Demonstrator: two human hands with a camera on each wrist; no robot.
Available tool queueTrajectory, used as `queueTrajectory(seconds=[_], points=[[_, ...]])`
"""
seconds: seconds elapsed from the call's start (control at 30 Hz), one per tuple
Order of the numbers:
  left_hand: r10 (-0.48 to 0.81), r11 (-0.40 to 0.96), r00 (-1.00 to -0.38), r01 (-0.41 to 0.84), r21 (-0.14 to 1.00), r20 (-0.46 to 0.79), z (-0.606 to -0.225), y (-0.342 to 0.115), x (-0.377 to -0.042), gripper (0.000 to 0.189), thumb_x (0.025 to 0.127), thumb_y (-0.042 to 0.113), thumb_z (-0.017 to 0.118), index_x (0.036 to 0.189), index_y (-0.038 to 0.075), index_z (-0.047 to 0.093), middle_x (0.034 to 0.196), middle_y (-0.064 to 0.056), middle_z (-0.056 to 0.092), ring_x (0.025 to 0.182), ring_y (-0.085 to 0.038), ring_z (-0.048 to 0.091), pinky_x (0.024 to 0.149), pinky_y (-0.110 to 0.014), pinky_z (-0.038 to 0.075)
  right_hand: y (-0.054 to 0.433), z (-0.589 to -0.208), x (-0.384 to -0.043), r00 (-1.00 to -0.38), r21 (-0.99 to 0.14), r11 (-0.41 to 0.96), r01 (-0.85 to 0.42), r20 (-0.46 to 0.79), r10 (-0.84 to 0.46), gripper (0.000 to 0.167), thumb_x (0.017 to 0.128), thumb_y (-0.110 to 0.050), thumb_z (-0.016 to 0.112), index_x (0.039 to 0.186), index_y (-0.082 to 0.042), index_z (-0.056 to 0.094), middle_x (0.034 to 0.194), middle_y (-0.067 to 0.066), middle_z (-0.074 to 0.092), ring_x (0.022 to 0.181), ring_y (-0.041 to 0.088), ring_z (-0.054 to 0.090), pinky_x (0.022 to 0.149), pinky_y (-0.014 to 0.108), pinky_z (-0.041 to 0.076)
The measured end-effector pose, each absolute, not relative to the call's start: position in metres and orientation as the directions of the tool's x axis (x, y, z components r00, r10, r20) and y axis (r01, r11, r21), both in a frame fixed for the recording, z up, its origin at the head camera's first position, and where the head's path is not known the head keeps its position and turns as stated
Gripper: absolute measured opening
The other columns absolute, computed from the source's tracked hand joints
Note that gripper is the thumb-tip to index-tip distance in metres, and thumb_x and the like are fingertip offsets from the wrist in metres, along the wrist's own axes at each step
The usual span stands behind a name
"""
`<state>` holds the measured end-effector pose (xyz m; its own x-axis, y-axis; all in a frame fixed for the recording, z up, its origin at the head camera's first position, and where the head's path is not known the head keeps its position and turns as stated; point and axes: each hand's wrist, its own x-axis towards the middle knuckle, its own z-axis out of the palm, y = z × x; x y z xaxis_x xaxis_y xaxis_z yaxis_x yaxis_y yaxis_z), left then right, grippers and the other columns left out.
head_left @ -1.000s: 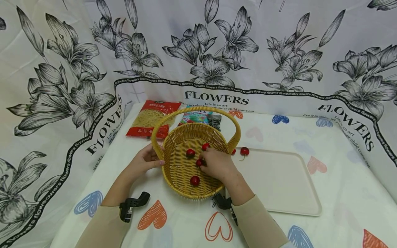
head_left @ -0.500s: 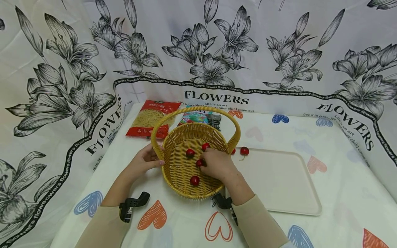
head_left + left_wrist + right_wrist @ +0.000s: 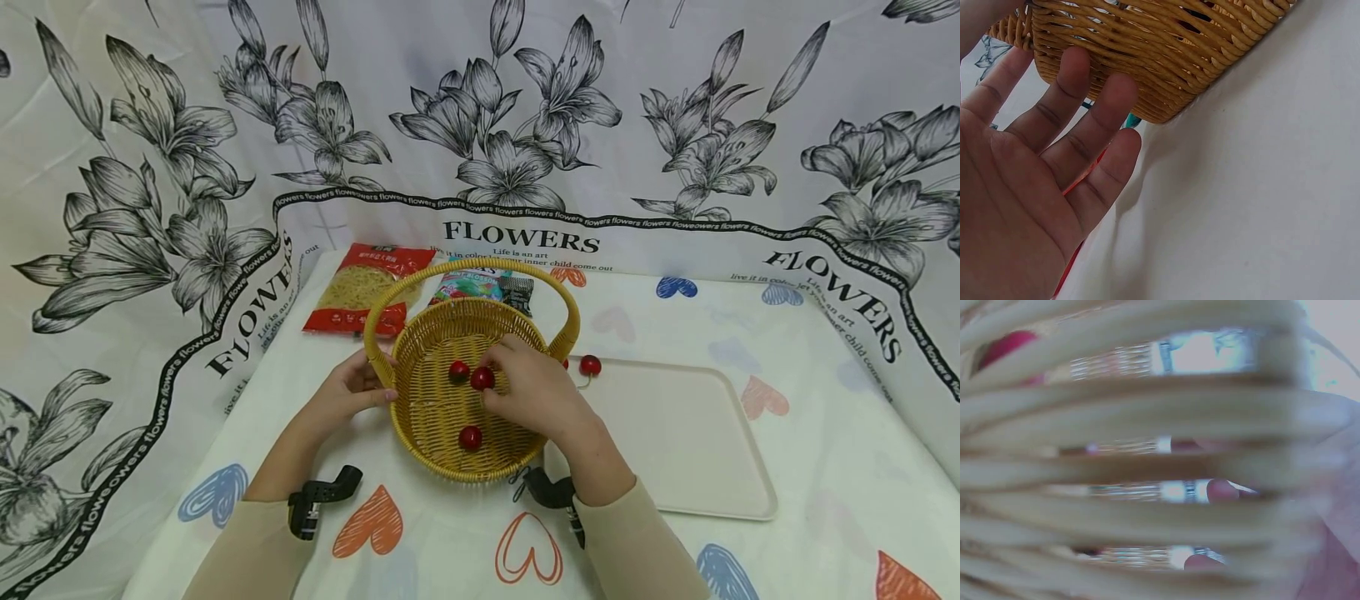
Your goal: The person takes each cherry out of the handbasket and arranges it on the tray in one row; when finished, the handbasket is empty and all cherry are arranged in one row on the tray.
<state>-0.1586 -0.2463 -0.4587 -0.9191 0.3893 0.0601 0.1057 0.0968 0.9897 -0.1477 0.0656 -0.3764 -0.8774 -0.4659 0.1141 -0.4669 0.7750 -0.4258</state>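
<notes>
A round yellow wicker basket [image 3: 431, 462] with a tall arched handle stands on the table. My left hand [image 3: 341, 392] holds its left side at the handle's base, thumb at the rim and fingers along the outer wall. In the left wrist view those fingers [image 3: 1100, 119] lie against or close to the weave. Inside the basket, my right hand [image 3: 536, 387] pinches a dark red cherry [image 3: 482, 378] between thumb and fingers. Other cherries lie on the basket's floor, one cherry [image 3: 459, 372] beside it and another cherry [image 3: 470, 437] nearer me. Blurred wicker [image 3: 1116, 409] covers much of the right wrist view.
Right of the basket lies a flat cream tray [image 3: 675, 442]. At its back left edge sit a cherry [image 3: 590, 365] with a stem and a partly hidden cherry [image 3: 566, 364]. Behind the basket are a red pasta bag [image 3: 360, 287] and a colourful packet [image 3: 472, 283].
My right hand has lifted slightly and shifted right, with a cherry now showing between its fingertips. A cherry seen by the basket's right wall is now hidden. My left hand has stayed put.
</notes>
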Motion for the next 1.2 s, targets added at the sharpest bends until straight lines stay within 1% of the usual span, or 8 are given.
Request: queueTrajectory(seconds=[0.17, 0.3, 0.4, 0.5, 0.63, 0.87, 1.17, 1.2], points=[[0.394, 0.081, -0.917, 0.099, 0.992, 0.059, -0.459, -0.247, -0.158, 0.05, 0.086, 0.004, 0.069, 0.128, -0.005, 0.044, 0.113, -0.032, 0.055, 0.095, -0.02, 0.065, 0.078, -0.034, 0.057, 0.073, -0.355, -0.137, -0.873, -0.486, 0.731, -0.479, 0.179, -0.454, 0.027, 0.077, -0.026, 0.066, 0.103, -0.025, 0.062, 0.102, -0.013, 0.053, 0.084, 0.005, 0.053, 0.069, 0.022, 0.048], [0.393, 0.082, -0.917, 0.1, 0.992, 0.06, -0.459, -0.248, -0.158, 0.049, 0.086, 0.004, 0.069, 0.127, -0.005, 0.044, 0.113, -0.031, 0.056, 0.096, -0.02, 0.064, 0.079, -0.034, 0.057, 0.079, -0.34, -0.129, -0.863, -0.532, 0.686, -0.496, 0.213, -0.459, 0.028, 0.078, -0.02, 0.067, 0.104, -0.027, 0.06, 0.1, -0.017, 0.053, 0.078, 0.007, 0.051, 0.063, 0.023, 0.047], [0.398, 0.083, -0.915, 0.112, 0.99, 0.071, -0.46, -0.248, -0.159, 0.048, 0.086, 0.003, 0.069, 0.127, -0.005, 0.044, 0.113, -0.031, 0.056, 0.097, -0.02, 0.065, 0.079, -0.033, 0.057, 0.086, -0.331, -0.122, -0.861, -0.563, 0.661, -0.495, 0.216, -0.461, 0.029, 0.079, -0.017, 0.066, 0.106, -0.027, 0.059, 0.094, -0.015, 0.056, 0.069, 0.008, 0.048, 0.056, 0.025, 0.044], [0.398, 0.076, -0.914, 0.117, 0.99, 0.077, -0.461, -0.248, -0.159, 0.047, 0.086, 0.002, 0.068, 0.127, -0.005, 0.044, 0.113, -0.031, 0.056, 0.097, -0.02, 0.065, 0.079, -0.033, 0.057, 0.093, -0.323, -0.117, -0.869, -0.594, 0.648, -0.477, 0.206, -0.45, 0.032, 0.079, -0.015, 0.065, 0.108, -0.027, 0.059, 0.082, -0.01, 0.057, 0.061, 0.009, 0.046, 0.05, 0.025, 0.04], [0.397, 0.067, -0.914, 0.114, 0.991, 0.078, -0.46, -0.248, -0.158, 0.047, 0.087, 0.001, 0.067, 0.127, -0.006, 0.044, 0.113, -0.029, 0.057, 0.097, -0.021, 0.065, 0.079, -0.033, 0.057, 0.102, -0.314, -0.111, -0.875, -0.609, 0.64, -0.468, 0.22, -0.431, 0.033, 0.079, -0.016, 0.066, 0.109, -0.029, 0.059, 0.068, -0.004, 0.051, 0.056, 0.01, 0.044, 0.046, 0.025, 0.035], [0.396, 0.063, -0.915, 0.108, 0.992, 0.075, -0.459, -0.247, -0.158, 0.047, 0.087, 0.0, 0.067, 0.127, -0.006, 0.043, 0.111, -0.028, 0.058, 0.096, -0.021, 0.065, 0.078, -0.033, 0.056, 0.122, -0.304, -0.108, -0.855, -0.585, 0.625, -0.517, 0.313, -0.414, 0.033, 0.079, -0.012, 0.067, 0.108, -0.025, 0.059, 0.086, -0.009, 0.055, 0.071, 0.011, 0.047, 0.056, 0.026, 0.039], [0.387, 0.078, -0.92, 0.107, 0.991, 0.069, -0.457, -0.246, -0.158, 0.047, 0.086, 0.001, 0.068, 0.127, -0.005, 0.045, 0.113, -0.031, 0.056, 0.097, -0.024, 0.064, 0.079, -0.032, 0.056, 0.149, -0.299, -0.107, -0.844, -0.563, 0.634, -0.531, 0.419, -0.335, 0.033, 0.081, -0.009, 0.07, 0.108, -0.023, 0.059, 0.094, -0.013, 0.059, 0.069, 0.008, 0.047, 0.055, 0.023, 0.038], [0.386, 0.078, -0.92, 0.107, 0.991, 0.069, -0.457, -0.246, -0.158, 0.047, 0.086, 0.001, 0.068, 0.127, -0.005, 0.045, 0.113, -0.031, 0.056, 0.097, -0.024, 0.064, 0.079, -0.032, 0.056, 0.152, -0.299, -0.106, -0.849, -0.56, 0.645, -0.52, 0.422, -0.318, 0.033, 0.081, -0.009, 0.07, 0.108, -0.023, 0.06, 0.091, -0.013, 0.058, 0.068, 0.008, 0.045, 0.054, 0.024, 0.037]])
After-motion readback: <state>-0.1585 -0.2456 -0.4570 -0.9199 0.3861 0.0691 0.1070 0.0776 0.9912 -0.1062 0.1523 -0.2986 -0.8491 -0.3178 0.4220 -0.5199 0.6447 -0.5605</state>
